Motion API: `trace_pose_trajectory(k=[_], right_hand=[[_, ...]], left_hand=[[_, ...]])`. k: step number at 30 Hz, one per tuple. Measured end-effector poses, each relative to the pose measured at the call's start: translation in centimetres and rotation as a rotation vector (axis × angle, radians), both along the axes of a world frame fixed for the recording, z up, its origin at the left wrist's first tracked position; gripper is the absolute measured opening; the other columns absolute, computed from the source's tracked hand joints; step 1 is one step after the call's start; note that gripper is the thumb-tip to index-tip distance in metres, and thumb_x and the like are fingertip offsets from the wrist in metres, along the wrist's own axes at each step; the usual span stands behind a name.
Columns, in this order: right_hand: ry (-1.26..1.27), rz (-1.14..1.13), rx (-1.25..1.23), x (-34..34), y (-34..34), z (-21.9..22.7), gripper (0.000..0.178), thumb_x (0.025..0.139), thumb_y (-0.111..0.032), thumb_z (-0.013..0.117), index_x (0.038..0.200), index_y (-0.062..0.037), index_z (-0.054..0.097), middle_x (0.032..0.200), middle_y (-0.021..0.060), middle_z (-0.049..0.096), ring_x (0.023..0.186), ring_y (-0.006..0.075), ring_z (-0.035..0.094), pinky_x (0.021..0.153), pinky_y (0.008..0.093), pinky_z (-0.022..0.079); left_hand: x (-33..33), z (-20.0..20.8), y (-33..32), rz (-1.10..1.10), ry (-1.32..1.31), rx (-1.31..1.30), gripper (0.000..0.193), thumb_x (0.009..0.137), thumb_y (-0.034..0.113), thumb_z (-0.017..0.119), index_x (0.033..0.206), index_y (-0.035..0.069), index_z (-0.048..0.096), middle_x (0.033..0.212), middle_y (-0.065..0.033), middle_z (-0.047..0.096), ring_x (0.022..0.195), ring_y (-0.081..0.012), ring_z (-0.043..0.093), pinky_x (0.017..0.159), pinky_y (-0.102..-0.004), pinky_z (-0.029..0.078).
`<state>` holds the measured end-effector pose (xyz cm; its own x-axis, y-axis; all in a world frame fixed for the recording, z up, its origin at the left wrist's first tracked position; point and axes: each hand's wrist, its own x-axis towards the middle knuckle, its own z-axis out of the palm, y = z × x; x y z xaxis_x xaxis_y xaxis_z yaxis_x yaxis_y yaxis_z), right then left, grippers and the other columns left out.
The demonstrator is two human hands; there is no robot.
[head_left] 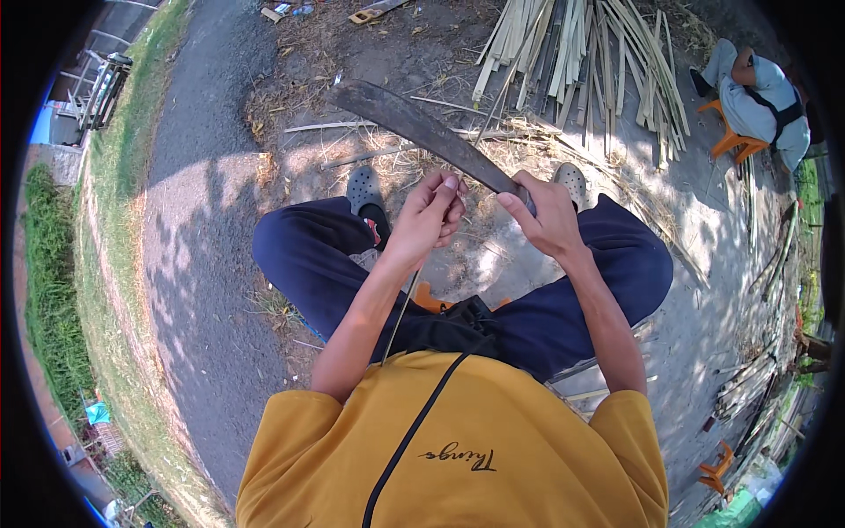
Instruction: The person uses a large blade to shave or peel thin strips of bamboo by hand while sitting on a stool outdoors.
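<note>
A large machete (414, 128) with a dark, worn, slightly curved blade is gripped at its handle end by my right hand (550, 216). Its blade points up and to the left, passing above my left hand (429, 216). The fingers of that left hand are pinched around a thin strip (401, 317), which looks like split bamboo. One end of the strip runs down to my waist; a thin line in the same direction shows beyond the blade. The blade hides where the two might meet.
A heap of split bamboo strips (607, 66) lies ahead to the right. Beyond it, a person (766, 97) sits on an orange stool (735, 141). A handsaw (377, 11) rests at the far edge. Another orange stool (717, 466) is at lower right. Loose strips litter the ground.
</note>
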<state>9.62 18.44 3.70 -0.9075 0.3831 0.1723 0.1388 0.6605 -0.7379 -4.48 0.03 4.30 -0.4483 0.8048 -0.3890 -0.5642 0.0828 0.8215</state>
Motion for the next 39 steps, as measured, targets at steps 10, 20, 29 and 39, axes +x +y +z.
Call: trace_pose_trajectory(k=[10,20,29,39], right_hand=[[-0.060,0.052,0.101,0.2,-0.7,0.2,0.052,0.097,-0.054,0.066,0.104,-0.0024,0.067,0.070,0.0189,0.064,0.065,0.0379,0.066,0.061,0.0453,0.048],[-0.036,0.071,0.157,0.2,-0.9,0.7,0.052,0.096,-0.055,0.066,0.101,-0.0037,0.067,0.069,0.0179,0.064,0.064,0.0380,0.066,0.059,0.0460,0.048],[-0.042,0.008,0.164,-0.4,-1.2,0.5,0.053,0.095,-0.057,0.066,0.097,-0.0044,0.066,0.068,0.0173,0.064,0.064,0.0374,0.066,0.058,0.0459,0.048],[-0.017,0.005,0.192,-0.5,-1.2,0.0,0.049,0.097,-0.055,0.066,0.096,-0.0053,0.065,0.068,0.0175,0.064,0.062,0.0375,0.065,0.058,0.0470,0.048]], left_hand=[[0.6,0.8,-0.1,-0.079,0.014,-0.040,0.027,0.115,0.026,0.042,0.096,0.008,0.050,0.069,0.0061,0.037,0.053,-0.0034,0.029,0.047,-0.0247,0.024],[0.9,-0.7,0.8,0.024,0.295,-0.127,0.030,0.113,0.026,0.045,0.090,0.008,0.052,0.062,0.0071,0.036,0.049,-0.0032,0.031,0.045,-0.0240,0.024],[0.8,-1.3,1.3,0.105,0.475,-0.177,0.034,0.109,0.019,0.046,0.082,0.000,0.056,0.062,-0.0003,0.050,0.056,-0.0093,0.046,0.052,-0.0325,0.034],[0.6,-0.6,1.4,0.083,0.186,-0.113,0.034,0.112,0.021,0.045,0.085,0.003,0.054,0.063,0.0037,0.044,0.054,-0.0063,0.039,0.050,-0.0294,0.031]])
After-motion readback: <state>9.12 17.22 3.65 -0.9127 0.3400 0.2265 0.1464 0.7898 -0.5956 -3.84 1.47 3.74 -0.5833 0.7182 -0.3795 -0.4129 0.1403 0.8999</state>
